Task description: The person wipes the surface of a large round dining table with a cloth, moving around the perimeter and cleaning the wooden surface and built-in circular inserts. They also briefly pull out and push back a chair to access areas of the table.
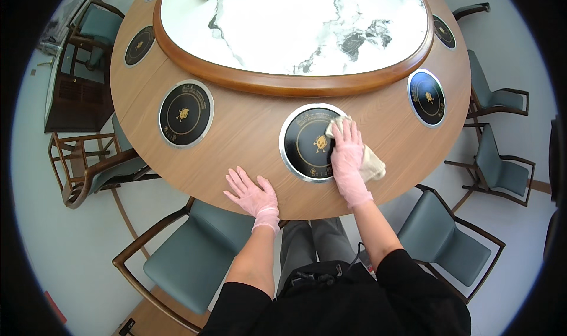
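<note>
My right hand [347, 156], in a thin pink glove, presses a beige cloth [372, 164] flat onto the right side of a round black built-in cooktop [307, 141] with a silver ring, set in the wooden table [248, 135]. The cloth sticks out past my fingers at the top and to the right. My left hand [253, 193], also gloved, rests flat with fingers spread on the table's front edge, left of the cooktop, holding nothing.
More round black cooktops sit in the table rim at the left [185, 113] and right [426, 97]. A raised white marble centre [295, 23] with a wooden rim fills the middle. Teal-cushioned wooden chairs [195, 259] stand around the table.
</note>
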The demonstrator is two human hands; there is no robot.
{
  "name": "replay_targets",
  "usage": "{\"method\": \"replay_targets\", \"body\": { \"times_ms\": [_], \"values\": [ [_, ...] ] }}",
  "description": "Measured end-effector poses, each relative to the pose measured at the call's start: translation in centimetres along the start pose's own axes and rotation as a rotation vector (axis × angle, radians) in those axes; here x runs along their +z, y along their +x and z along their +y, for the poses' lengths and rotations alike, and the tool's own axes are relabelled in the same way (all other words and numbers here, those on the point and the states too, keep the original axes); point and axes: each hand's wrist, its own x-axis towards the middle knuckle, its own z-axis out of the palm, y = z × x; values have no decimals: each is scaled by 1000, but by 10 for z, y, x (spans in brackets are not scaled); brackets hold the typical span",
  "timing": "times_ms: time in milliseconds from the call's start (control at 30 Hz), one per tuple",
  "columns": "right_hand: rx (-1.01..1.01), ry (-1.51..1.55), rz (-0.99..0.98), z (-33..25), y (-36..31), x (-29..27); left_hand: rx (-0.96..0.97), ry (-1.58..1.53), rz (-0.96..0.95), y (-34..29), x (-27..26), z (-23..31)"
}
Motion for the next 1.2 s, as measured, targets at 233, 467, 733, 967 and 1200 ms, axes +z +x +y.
{"method": "replay_targets", "body": {
  "times_ms": [233,467,733,967,1200],
  "values": [
    [-128,140,45,-46,35,37,-13,20,-3,0,-1,1],
    [-460,191,-172,-67,2,16,4,51,34,0,5,0],
    [-544,232,-305,-1,-76,-42,-13,54,10,0,2,1],
    [-41,12,-70,54,-31,-20,-12,51,-9,0,0,2],
    [-74,119,-14,4,55,35,-12,78,-15,0,-1,2]
  ]
}}
